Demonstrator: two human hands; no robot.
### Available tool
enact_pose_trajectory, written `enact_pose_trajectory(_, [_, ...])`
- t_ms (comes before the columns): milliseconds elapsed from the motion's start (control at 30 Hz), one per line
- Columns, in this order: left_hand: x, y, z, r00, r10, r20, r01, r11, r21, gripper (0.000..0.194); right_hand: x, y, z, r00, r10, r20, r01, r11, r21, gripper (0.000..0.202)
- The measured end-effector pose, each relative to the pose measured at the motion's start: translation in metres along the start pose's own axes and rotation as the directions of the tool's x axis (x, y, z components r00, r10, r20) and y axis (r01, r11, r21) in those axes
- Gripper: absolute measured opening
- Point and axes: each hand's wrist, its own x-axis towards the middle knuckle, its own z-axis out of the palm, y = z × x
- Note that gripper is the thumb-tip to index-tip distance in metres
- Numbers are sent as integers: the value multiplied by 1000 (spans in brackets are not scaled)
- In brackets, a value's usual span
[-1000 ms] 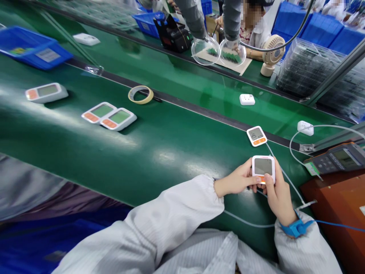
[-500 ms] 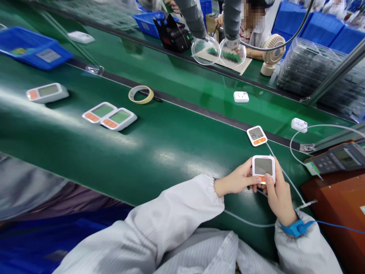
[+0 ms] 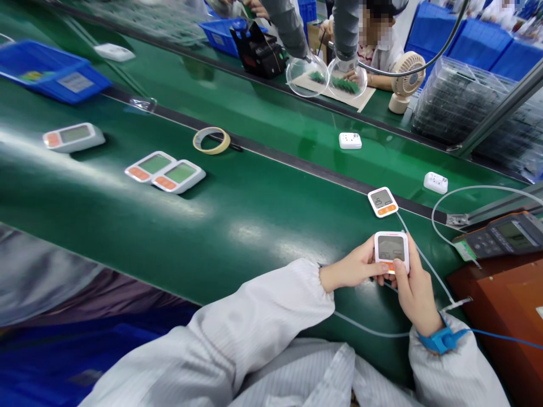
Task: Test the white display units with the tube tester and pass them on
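Between my two hands is a small white blood pressure monitor (image 3: 391,247) with a grey screen and orange buttons. My left hand (image 3: 360,264) grips its left side, the thumb lying on an orange button. My right hand (image 3: 413,285) wraps its right side, thumb at the lower edge by the buttons. Fingers beneath the monitor are partly hidden. Just beyond lies a second monitor (image 3: 382,202) with digits on its screen and a clear tube (image 3: 424,263) running from its side. A blue wrist strap (image 3: 439,339) circles my right wrist.
Further left lie two touching monitors (image 3: 165,171), another monitor (image 3: 74,137), a tape roll (image 3: 211,141) and a blue bin (image 3: 80,85). White units (image 3: 350,141) sit on the green belt behind the dark rail. At right, a handheld meter (image 3: 504,234) rests by an orange-brown box (image 3: 500,299).
Faint marks now show on the held monitor's screen, which looked blank before. The white units on the belt have shifted left. My hands have kept nearly the same position.
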Motion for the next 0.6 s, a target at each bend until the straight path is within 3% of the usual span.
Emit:
enact_pose_trajectory(200, [-2, -1, -2, 1000, 16, -7, -16, 998, 62, 63, -1, 3, 6, 975, -165, -149, 136, 972, -189, 59])
enact_pose_trajectory(367, [-2, -6, -4, 1000, -5, -3, 5, 971, 240, 76, 4, 9, 3, 906, -309, -290, 219, 928, -303, 49])
enact_pose_trajectory(467, [-3, -4, -1, 996, 39, -84, 5, 885, 466, 77, 9, 15, 1, 906, -296, -303, 154, 896, -416, 47])
enact_pose_trajectory(600, [-15, 13, -2, 954, 287, -88, -132, 663, 737, 53, 12, 22, 3, 952, -214, -221, 75, 858, -509, 47])
